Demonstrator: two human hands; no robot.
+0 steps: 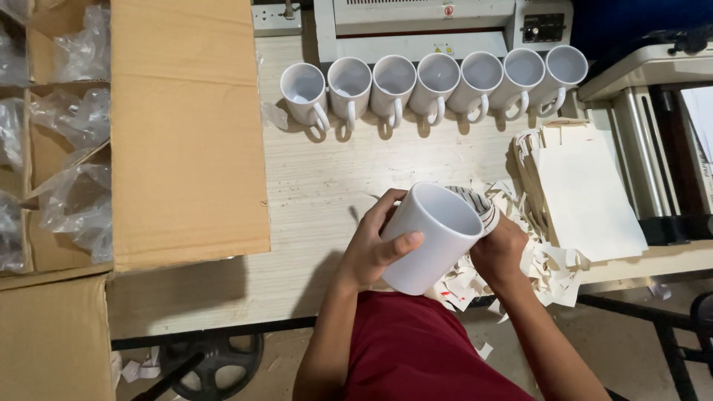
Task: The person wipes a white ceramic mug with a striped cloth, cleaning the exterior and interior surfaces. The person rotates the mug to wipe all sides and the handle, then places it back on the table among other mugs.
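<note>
A white mug (434,238) is gripped tilted by the left hand (375,245), mouth up-right; the right hand (499,249) seemingly presses a printed sheet (475,202) against it. Cardboard compartments (56,145) hold plastic bags (70,200).

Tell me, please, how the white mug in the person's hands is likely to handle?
The white mug looks glazed, so probably slippery and breakable. Both the left hand and right hand steady it, suggesting some weight. Lying sideways, it might roll.
</note>
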